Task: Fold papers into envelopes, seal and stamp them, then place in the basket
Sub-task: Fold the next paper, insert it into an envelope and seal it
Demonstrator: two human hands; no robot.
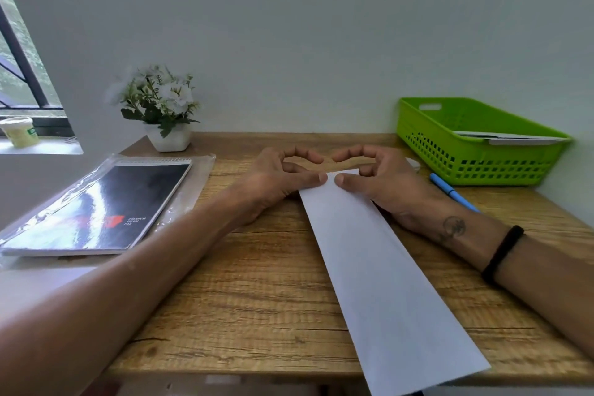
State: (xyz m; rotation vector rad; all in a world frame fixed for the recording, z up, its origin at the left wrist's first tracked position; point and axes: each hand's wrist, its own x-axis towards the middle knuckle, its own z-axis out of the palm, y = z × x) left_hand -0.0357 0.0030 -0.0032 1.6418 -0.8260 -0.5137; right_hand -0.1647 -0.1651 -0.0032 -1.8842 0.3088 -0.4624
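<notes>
- I'm getting soft, even daylight coming in from the window (22,51) at left.
- Glare is streaking the notebook (106,206) cover.
- Wide-angle distortion is bending the edges; the flowers (160,96) are looking blurred.

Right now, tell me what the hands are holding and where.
Both the left hand and right hand pinch the folded white paper at its far end, on the table.

One head-worn wide-angle view — looking forward and down, close over the tabletop (257,299) — facing the wall.
</notes>
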